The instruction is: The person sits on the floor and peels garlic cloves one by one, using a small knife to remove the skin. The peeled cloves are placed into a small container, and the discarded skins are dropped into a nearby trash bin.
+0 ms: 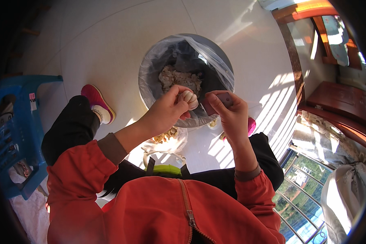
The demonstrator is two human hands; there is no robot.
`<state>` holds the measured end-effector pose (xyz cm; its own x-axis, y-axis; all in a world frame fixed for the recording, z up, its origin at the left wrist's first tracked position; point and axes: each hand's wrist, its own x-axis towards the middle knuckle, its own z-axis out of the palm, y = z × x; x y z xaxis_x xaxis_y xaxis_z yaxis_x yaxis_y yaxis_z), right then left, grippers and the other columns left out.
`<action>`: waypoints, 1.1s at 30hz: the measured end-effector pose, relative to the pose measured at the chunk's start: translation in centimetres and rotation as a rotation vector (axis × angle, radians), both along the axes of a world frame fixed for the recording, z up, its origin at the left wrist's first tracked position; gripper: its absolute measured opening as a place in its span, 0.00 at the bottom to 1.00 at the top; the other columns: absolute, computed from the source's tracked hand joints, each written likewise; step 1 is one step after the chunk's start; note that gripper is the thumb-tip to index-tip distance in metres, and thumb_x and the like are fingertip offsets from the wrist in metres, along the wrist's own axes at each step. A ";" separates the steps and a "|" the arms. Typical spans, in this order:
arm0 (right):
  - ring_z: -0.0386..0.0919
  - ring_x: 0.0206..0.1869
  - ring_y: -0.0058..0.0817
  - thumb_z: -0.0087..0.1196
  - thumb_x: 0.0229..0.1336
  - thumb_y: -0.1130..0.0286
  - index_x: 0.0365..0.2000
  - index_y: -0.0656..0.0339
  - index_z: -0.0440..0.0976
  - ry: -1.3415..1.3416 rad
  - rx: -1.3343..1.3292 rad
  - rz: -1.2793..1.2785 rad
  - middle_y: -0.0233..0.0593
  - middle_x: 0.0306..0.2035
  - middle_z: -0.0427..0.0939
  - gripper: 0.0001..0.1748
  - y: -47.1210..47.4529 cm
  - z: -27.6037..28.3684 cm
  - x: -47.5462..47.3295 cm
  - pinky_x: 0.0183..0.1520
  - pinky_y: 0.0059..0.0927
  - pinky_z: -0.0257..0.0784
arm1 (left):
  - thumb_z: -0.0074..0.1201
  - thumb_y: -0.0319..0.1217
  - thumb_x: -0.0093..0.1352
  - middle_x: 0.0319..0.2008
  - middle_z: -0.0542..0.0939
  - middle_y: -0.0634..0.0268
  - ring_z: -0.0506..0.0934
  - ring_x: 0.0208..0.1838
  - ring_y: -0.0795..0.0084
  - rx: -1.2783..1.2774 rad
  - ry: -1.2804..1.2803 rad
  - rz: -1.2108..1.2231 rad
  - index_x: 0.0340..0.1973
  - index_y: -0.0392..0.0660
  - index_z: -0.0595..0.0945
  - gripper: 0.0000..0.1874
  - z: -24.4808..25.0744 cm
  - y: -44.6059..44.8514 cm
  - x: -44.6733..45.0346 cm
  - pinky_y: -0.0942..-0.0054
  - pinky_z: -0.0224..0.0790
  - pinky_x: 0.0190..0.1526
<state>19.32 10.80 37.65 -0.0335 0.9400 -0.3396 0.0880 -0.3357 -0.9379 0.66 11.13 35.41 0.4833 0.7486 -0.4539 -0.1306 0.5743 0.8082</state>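
Observation:
A pale garlic bulb [189, 100] is held between the thumb and fingers of my left hand [170, 109]. Just right of it, my right hand [233, 113] grips a flat, dark reddish-brown object [222, 102] with a small round hole or mark; its exact kind cannot be told. Both hands are over the near half of a round grey bin [222, 50] lined with a clear plastic bag [146, 70]. Inside the bin lies a heap of dry garlic skins [178, 77]. Nearer to me, a clear plastic bag [181, 138] holds yellowish pieces [167, 135], partly hidden by my left forearm.
A blue plastic stool or chair [27, 122] is at the left. My pink shoe [97, 99] rests on the tiled floor [109, 55] beside the bin. Wooden furniture [338, 99], a barred window [302, 189] and a curtain [341, 195] are at the right.

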 end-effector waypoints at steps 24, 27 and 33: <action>0.71 0.27 0.12 0.57 0.55 0.70 0.32 0.69 0.76 -0.077 0.054 0.180 0.33 0.24 0.79 0.10 0.0 0.7 -0.2 0.30 0.16 0.67 | 0.55 0.28 0.64 0.37 0.75 0.65 0.74 0.36 0.80 0.324 0.300 -0.073 0.46 0.42 0.72 0.16 0.4 -0.1 0.3 0.80 0.68 0.40; 0.72 0.25 0.13 0.57 0.54 0.71 0.32 0.67 0.76 -0.194 0.077 0.216 0.34 0.24 0.79 0.09 0.0 0.8 -0.3 0.29 0.18 0.67 | 0.55 0.28 0.64 0.36 0.75 0.65 0.73 0.36 0.80 0.348 0.359 -0.088 0.46 0.41 0.71 0.17 0.5 -0.3 0.2 0.80 0.68 0.40; 0.79 0.30 0.20 0.58 0.52 0.76 0.34 0.67 0.76 -0.469 0.331 0.411 0.37 0.29 0.81 0.08 -0.2 0.8 -0.4 0.32 0.20 0.72 | 0.56 0.29 0.63 0.35 0.76 0.65 0.74 0.36 0.80 0.354 0.431 -0.106 0.46 0.39 0.71 0.17 0.4 -0.4 0.0 0.80 0.68 0.39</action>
